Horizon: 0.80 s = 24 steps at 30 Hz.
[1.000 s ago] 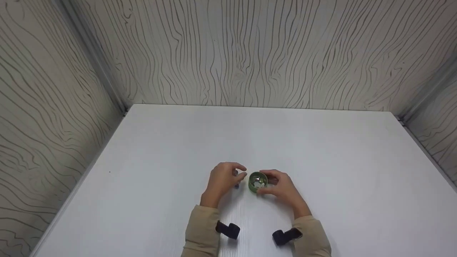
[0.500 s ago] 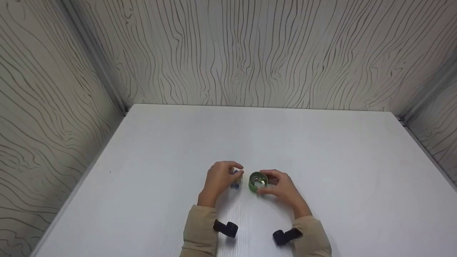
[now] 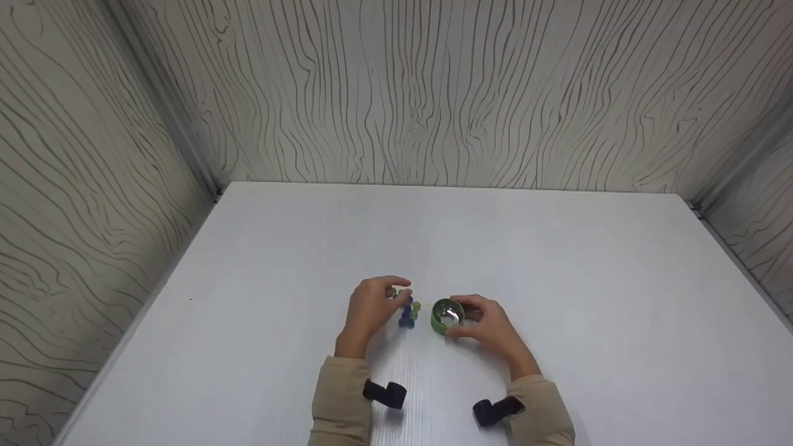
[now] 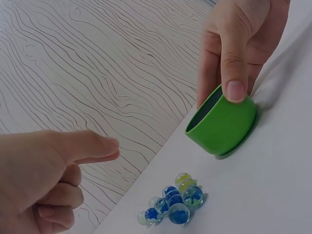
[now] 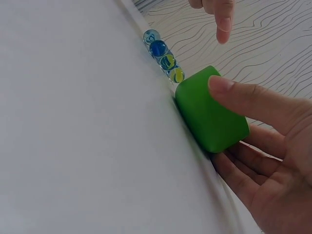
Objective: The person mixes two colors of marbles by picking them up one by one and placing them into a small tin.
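A small green cup [image 3: 438, 326] stands upright on the white table, its rim facing up and its inside shiny in the head view. My right hand [image 3: 492, 325] grips it from the right, thumb on the near side and fingers round the far side. To the left of the cup lies a cluster of glass marbles [image 4: 179, 213], blue, yellow-green and clear. My left hand [image 3: 370, 311] hovers over the left side of these marbles. Its thumb and index finger are extended and a little apart, with nothing seen between them; the other fingers bend inward.
The white table [image 3: 279, 248] reaches back to a wall panel [image 3: 396, 93] with a wood-grain pattern. Another patterned panel [image 3: 74, 235] rises along the left side. Each sleeve carries a black wrist camera [image 3: 395, 395].
My left hand has drawn back to the left, away from the cup, uncovering more of the marbles. The right hand and the cup have stayed in place.
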Tool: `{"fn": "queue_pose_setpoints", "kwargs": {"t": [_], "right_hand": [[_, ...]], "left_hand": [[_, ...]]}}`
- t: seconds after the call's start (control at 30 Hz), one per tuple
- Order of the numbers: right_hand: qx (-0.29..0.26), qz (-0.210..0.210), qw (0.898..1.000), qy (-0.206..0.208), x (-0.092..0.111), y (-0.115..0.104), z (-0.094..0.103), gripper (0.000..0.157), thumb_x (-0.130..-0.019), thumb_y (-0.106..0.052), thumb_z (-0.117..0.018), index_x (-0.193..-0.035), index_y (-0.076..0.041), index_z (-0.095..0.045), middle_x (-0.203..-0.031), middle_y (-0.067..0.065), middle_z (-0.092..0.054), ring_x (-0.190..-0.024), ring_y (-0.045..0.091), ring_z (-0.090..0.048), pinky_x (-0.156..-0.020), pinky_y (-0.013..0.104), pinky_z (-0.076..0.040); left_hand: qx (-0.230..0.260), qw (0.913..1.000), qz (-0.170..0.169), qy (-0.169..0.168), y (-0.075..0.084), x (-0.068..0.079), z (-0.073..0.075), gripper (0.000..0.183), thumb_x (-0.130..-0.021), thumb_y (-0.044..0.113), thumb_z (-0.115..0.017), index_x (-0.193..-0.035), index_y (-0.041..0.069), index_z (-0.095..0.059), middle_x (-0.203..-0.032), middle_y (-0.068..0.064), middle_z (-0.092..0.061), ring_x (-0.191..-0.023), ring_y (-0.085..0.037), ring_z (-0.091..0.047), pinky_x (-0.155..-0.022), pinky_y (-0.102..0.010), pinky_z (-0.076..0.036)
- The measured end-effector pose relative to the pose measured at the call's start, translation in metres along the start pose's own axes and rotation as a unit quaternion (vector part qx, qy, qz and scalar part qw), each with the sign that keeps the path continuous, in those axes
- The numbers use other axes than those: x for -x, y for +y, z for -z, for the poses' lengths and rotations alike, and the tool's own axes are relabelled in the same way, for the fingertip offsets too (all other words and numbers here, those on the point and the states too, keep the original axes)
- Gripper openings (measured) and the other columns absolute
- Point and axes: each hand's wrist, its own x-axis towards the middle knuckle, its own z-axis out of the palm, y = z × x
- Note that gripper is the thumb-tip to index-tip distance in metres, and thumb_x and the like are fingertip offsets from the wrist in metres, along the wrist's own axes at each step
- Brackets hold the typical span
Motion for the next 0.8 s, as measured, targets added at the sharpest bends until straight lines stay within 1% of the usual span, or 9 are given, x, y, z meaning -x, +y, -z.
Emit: {"fn": "queue_pose_setpoints", "kwargs": {"t": [0.07,0.13,0.2,0.27,0.37,0.5,0.67,0.8], "right_hand": [[-0.001,-0.001,1.0,0.0,0.0,0.0,0.0,0.065,-0.073,-0.01,-0.082,-0.127,0.01,-0.054,-0.127,0.029,-0.059,-0.117,0.041,-0.061,-0.099,0.042,-0.049],[-0.003,-0.001,1.0,0.0,0.0,-0.001,-0.001,0.065,-0.073,-0.01,-0.082,-0.128,0.01,-0.053,-0.127,0.03,-0.058,-0.117,0.041,-0.061,-0.099,0.041,-0.049],[-0.002,-0.002,1.0,0.0,0.0,-0.001,-0.001,0.065,-0.073,-0.01,-0.082,-0.128,0.01,-0.053,-0.128,0.03,-0.058,-0.117,0.042,-0.061,-0.1,0.041,-0.049],[0.002,-0.001,1.0,0.0,0.0,0.0,-0.001,0.065,-0.073,-0.011,-0.082,-0.128,0.01,-0.053,-0.128,0.03,-0.058,-0.118,0.042,-0.06,-0.1,0.041,-0.049],[0.006,0.002,1.0,-0.001,0.0,0.0,-0.001,0.066,-0.073,-0.012,-0.083,-0.127,0.01,-0.053,-0.127,0.03,-0.058,-0.117,0.042,-0.06,-0.099,0.04,-0.049],[0.004,0.005,1.0,0.0,0.0,0.001,0.0,0.066,-0.073,-0.012,-0.083,-0.127,0.011,-0.053,-0.127,0.031,-0.058,-0.117,0.043,-0.06,-0.099,0.039,-0.049],[-0.001,0.001,1.0,0.0,0.0,0.0,0.0,0.066,-0.073,-0.011,-0.082,-0.128,0.011,-0.053,-0.127,0.031,-0.058,-0.117,0.042,-0.06,-0.1,0.039,-0.049],[0.001,-0.016,1.0,0.004,0.0,0.0,-0.002,0.066,-0.073,-0.011,-0.083,-0.129,0.008,-0.053,-0.127,0.029,-0.058,-0.119,0.041,-0.06,-0.1,0.04,-0.049]], "left_hand": [[0.002,0.9999,0.004,0.009,-0.002,0.0,0.0,0.018,-0.088,0.023,-0.069,-0.102,0.013,-0.075,-0.09,-0.007,-0.075,-0.083,-0.02,-0.069,-0.073,-0.032,-0.054],[0.002,0.9998,0.011,0.018,-0.004,0.0,0.001,0.018,-0.087,0.022,-0.069,-0.102,0.013,-0.075,-0.085,-0.006,-0.073,-0.081,-0.018,-0.067,-0.07,-0.029,-0.052],[0.003,0.9995,0.018,0.026,-0.006,-0.001,0.002,0.018,-0.087,0.021,-0.069,-0.102,0.014,-0.075,-0.079,-0.005,-0.069,-0.072,-0.012,-0.059,-0.064,-0.023,-0.046],[0.005,0.9991,0.023,0.036,-0.008,-0.001,0.003,0.018,-0.087,0.02,-0.069,-0.102,0.014,-0.075,-0.075,-0.004,-0.066,-0.066,-0.009,-0.048,-0.06,-0.02,-0.038],[0.007,0.9986,0.024,0.046,-0.011,-0.001,0.003,0.017,-0.087,0.019,-0.069,-0.102,0.013,-0.075,-0.072,-0.004,-0.063,-0.063,-0.007,-0.041,-0.058,-0.018,-0.034],[0.006,0.9983,0.023,0.053,-0.014,-0.001,0.002,0.017,-0.087,0.018,-0.069,-0.102,0.013,-0.075,-0.07,-0.003,-0.06,-0.062,-0.007,-0.04,-0.057,-0.018,-0.034],[0.004,0.9981,0.031,0.052,-0.02,-0.003,-0.001,0.017,-0.088,0.018,-0.068,-0.102,0.012,-0.075,-0.07,-0.003,-0.059,-0.062,-0.007,-0.04,-0.057,-0.018,-0.033],[-0.001,0.9982,0.026,0.054,-0.027,-0.004,-0.003,0.017,-0.087,0.018,-0.068,-0.101,0.011,-0.075,-0.068,-0.002,-0.056,-0.059,-0.007,-0.037,-0.056,-0.018,-0.031]]}}
